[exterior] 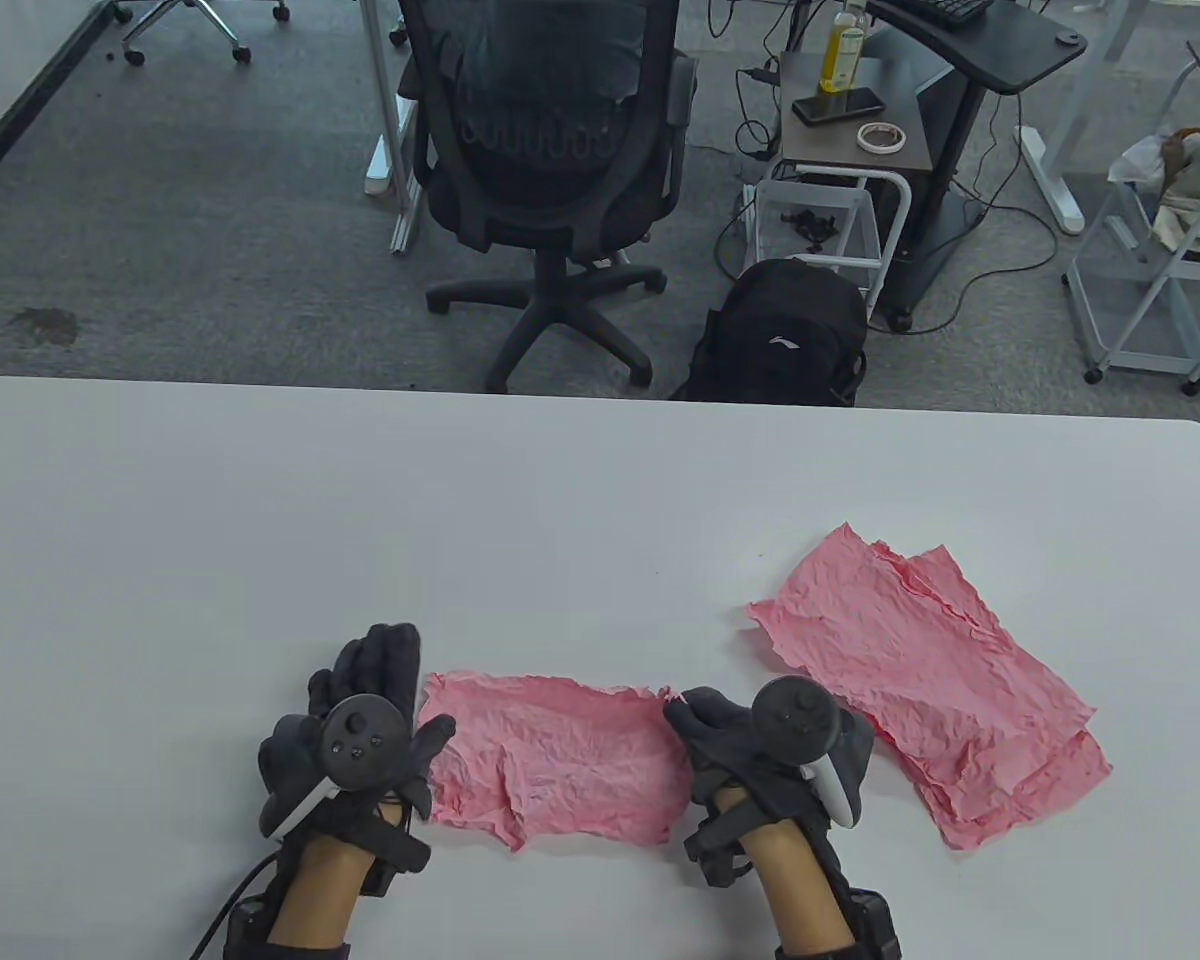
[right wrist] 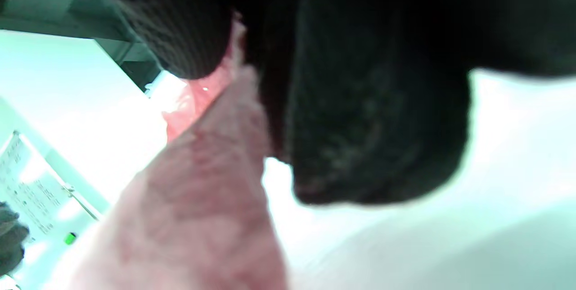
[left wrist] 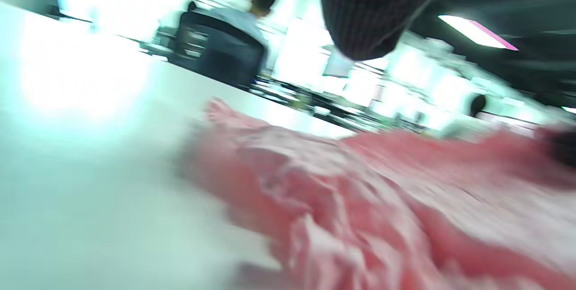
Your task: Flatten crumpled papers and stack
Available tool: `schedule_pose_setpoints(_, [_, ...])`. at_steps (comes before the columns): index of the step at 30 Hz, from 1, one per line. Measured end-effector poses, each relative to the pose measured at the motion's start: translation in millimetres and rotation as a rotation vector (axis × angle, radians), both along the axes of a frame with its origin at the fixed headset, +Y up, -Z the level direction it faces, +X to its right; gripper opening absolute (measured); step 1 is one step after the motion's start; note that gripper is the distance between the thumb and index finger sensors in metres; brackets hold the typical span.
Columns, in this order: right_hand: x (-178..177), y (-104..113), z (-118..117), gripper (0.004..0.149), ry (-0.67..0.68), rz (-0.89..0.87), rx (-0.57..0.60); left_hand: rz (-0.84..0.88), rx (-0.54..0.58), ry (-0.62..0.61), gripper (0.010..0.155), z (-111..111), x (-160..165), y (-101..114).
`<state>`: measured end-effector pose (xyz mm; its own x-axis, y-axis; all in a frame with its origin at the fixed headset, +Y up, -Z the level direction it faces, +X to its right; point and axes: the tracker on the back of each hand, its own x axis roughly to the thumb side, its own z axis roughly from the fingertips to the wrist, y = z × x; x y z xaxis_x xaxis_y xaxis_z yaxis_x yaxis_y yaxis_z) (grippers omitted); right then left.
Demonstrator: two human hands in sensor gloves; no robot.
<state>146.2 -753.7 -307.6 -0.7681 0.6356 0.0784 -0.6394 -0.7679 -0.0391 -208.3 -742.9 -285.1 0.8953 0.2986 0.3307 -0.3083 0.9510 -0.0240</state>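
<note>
A wrinkled pink paper (exterior: 555, 755) lies spread on the white table (exterior: 460, 520) between my hands. My left hand (exterior: 380, 700) rests flat at its left edge, fingers spread, thumb touching the paper. My right hand (exterior: 705, 725) pinches the paper's right edge with curled fingers; the right wrist view shows the pink paper (right wrist: 198, 200) held between dark fingers (right wrist: 373, 123). The left wrist view is blurred and shows the paper (left wrist: 360, 200) close up under a fingertip (left wrist: 364, 15). A stack of flattened pink papers (exterior: 930, 675) lies to the right.
The table's far edge runs across the middle of the table view. Beyond it stand a black office chair (exterior: 550, 150), a black backpack (exterior: 785, 335) and a small cart (exterior: 845, 140) on the floor.
</note>
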Motion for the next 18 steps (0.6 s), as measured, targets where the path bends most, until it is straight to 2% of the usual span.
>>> schedule_pose_setpoints(1, [0, 3, 0, 0.047, -0.008, 0.009, 0.034, -0.029, -0.012, -0.069, 0.076, -2, 10, -5])
schedule_pose_setpoints(3, [-1, 11, 4, 0.051, 0.010, -0.004, 0.101, -0.152, -0.138, -0.152, 0.072, -6, 24, -14])
schedule_pose_setpoints(6, [-10, 36, 20, 0.053, 0.038, 0.007, 0.310, -0.302, -0.248, -0.155, 0.073, -6, 35, -25])
schedule_pose_setpoints(8, [-26, 50, 30, 0.052, 0.130, 0.047, 0.452, -0.315, -0.294, -0.155, 0.078, -6, 35, -28])
schedule_pose_setpoints(10, [-51, 51, 40, 0.045, 0.288, 0.103, 0.493, -0.287, -0.323, -0.140, 0.085, -6, 34, -31])
schedule_pose_setpoints(11, [-62, 48, 41, 0.042, 0.354, 0.120, 0.472, -0.295, -0.362, -0.137, 0.088, -6, 34, -33])
schedule_pose_setpoints(12, [-77, 39, 41, 0.039, 0.457, 0.168, 0.391, -0.308, -0.423, -0.135, 0.092, -5, 35, -36])
schedule_pose_setpoints(14, [-99, 21, 40, 0.039, 0.598, 0.290, 0.195, -0.306, -0.468, -0.134, 0.097, -5, 36, -38])
schedule_pose_setpoints(16, [-109, 8, 38, 0.039, 0.668, 0.362, 0.091, -0.316, -0.491, -0.142, 0.101, -5, 35, -39])
schedule_pose_setpoints(18, [-111, 0, 35, 0.039, 0.638, 0.404, 0.045, -0.312, -0.525, -0.141, 0.103, -5, 34, -41])
